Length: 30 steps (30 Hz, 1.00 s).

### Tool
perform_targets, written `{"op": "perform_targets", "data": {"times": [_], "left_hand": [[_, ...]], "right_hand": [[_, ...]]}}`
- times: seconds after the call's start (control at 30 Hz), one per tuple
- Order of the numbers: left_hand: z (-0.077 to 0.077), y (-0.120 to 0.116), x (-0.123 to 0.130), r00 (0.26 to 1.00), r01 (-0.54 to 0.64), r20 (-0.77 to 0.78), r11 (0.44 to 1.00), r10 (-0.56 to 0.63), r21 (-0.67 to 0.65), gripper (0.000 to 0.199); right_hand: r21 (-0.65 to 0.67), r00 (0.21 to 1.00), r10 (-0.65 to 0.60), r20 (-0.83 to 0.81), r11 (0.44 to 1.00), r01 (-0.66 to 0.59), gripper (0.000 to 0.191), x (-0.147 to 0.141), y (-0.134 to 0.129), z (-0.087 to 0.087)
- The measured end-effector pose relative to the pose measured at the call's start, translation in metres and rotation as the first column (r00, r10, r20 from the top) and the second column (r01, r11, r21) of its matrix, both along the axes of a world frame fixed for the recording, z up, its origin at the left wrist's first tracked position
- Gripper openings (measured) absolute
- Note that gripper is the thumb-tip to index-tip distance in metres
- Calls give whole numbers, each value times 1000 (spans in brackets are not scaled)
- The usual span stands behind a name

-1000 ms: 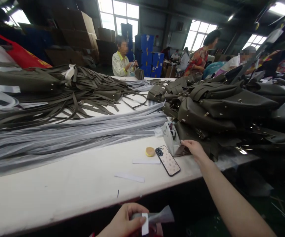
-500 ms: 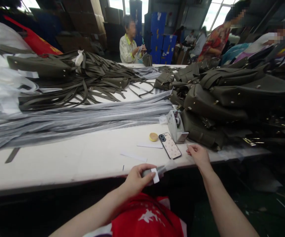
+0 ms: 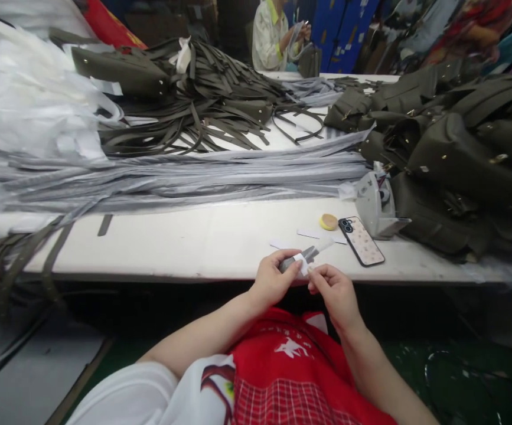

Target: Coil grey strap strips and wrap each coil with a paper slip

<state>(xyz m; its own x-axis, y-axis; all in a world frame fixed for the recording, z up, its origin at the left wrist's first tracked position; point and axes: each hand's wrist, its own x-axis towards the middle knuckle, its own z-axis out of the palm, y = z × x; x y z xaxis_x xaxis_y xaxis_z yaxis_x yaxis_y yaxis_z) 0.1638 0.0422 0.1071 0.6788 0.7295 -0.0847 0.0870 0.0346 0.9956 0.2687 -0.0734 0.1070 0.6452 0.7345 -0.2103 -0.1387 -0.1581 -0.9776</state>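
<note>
My left hand point(image 3: 277, 273) is closed round a small grey strap piece point(image 3: 309, 254) with a white tag point(image 3: 302, 264) on it, just over the table's front edge. Beside it, my right hand point(image 3: 333, 289) is pinched at the tag's right side; whatever lies between its fingertips is too small to make out. Clear film sticks out past the strap piece. Beyond the hands lie a phone in a patterned case point(image 3: 362, 241), a yellow tape roll point(image 3: 328, 222) and thin white strips point(image 3: 321, 236). A grey tape dispenser point(image 3: 376, 203) stands behind the phone.
Dark olive bags point(image 3: 468, 159) are heaped on the right of the white table point(image 3: 185, 242). Long grey wrapped straps point(image 3: 220, 177) cross the middle, with olive straps point(image 3: 233, 77) behind. White plastic point(image 3: 29, 94) piles up at the left. A person point(image 3: 270, 38) sits across the table.
My right hand has moved left from beside the dispenser to the tag at my left hand. The camera view has tilted down and turned left.
</note>
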Motion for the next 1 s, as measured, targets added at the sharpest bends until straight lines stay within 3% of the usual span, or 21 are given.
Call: {"op": "perform_targets", "data": {"times": [0.2,0.3,0.43,0.57,0.7,0.83,0.93,1.0], "left_hand": [[-2,20,-22,998,-53,32,999,53,9,31],[-3,29,-25,996,-91,20,994,92,-67,35],[1,48,-24,985,-170,-25,969,168,-180,36],[7,71,-31,992,-118,22,975,124,-186,39],[14,94,-50,986,-161,44,985,159,63,29],[24,106,-70,970,-245,106,886,221,394,20],[29,105,-83,959,-283,125,826,254,487,21],[27,105,-92,951,-293,55,835,303,466,24]], "right_hand": [[-102,994,85,-68,991,-92,39,-13,31,-6],[-117,989,126,-76,984,-135,43,-19,45,-3],[-75,971,195,-142,976,-207,42,-25,67,1],[-1,985,150,-87,989,-151,40,-36,100,3],[24,995,93,20,995,-94,46,-54,135,8],[52,986,146,77,987,-151,45,-68,162,11],[62,963,225,147,970,-236,42,-72,173,12],[53,935,292,199,950,-308,36,-71,174,13]]}}
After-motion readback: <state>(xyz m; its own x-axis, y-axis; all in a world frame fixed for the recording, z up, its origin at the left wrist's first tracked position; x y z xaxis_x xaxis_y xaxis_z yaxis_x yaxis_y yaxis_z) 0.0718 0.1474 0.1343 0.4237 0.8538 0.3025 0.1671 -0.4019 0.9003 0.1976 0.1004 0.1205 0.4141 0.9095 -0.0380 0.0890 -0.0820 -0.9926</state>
